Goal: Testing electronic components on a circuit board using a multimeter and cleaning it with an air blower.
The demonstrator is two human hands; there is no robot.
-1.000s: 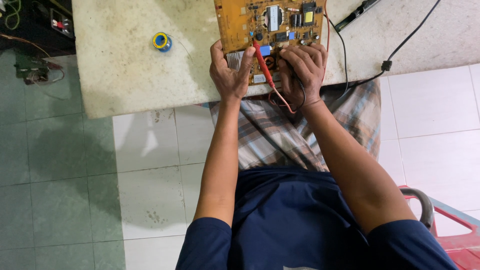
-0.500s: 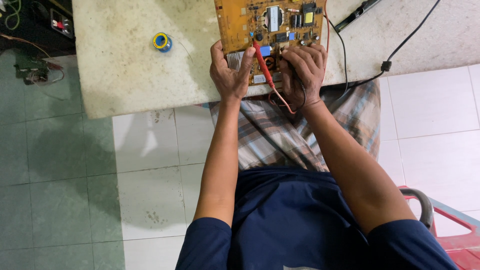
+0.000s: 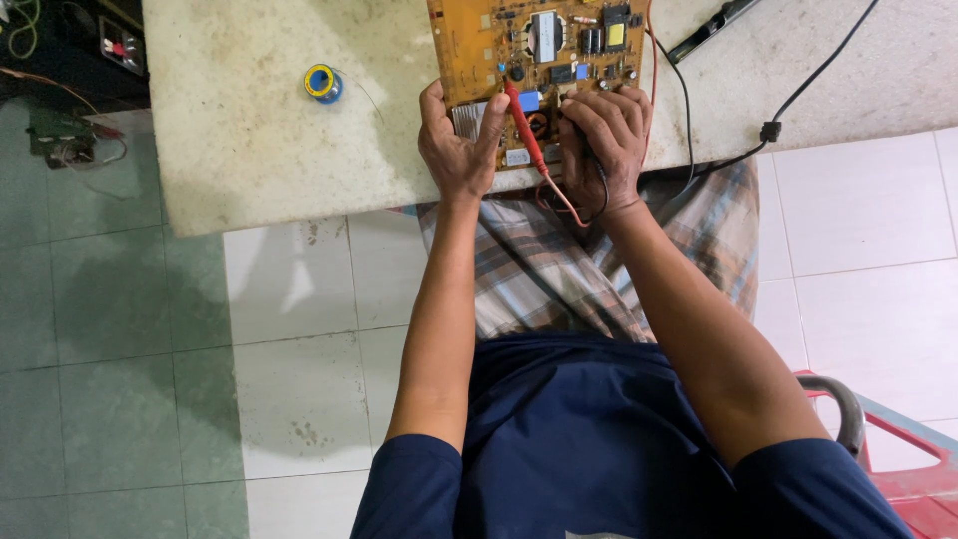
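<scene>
Well, nothing is shifting: against the pictures of a second ago both hands are sitting in exactly the same spots, so this is looking like a steady, held contact rather than a move between points. The left hand [image 3: 457,150] is pinching the red probe [image 3: 523,125] between thumb and forefinger, tip pointing toward twelve o'clock onto the yellow circuit board [image 3: 499,35], which is lying on the pale stone table [image 3: 259,150] at the near edge. The right hand [image 3: 604,140] is curling its fingers down onto the board at about three o'clock of the red probe; a black lead [image 3: 601,185] is running under it (whether it is gripping a second probe I cannot tell, the fingers are hiding it). At nine o'clock from the hands, well apart, a yellow-and-blue solder spool [image 3: 321,82] is resting on the table. A black cable [image 3: 798,95] is trailing off toward two o'clock.
</scene>
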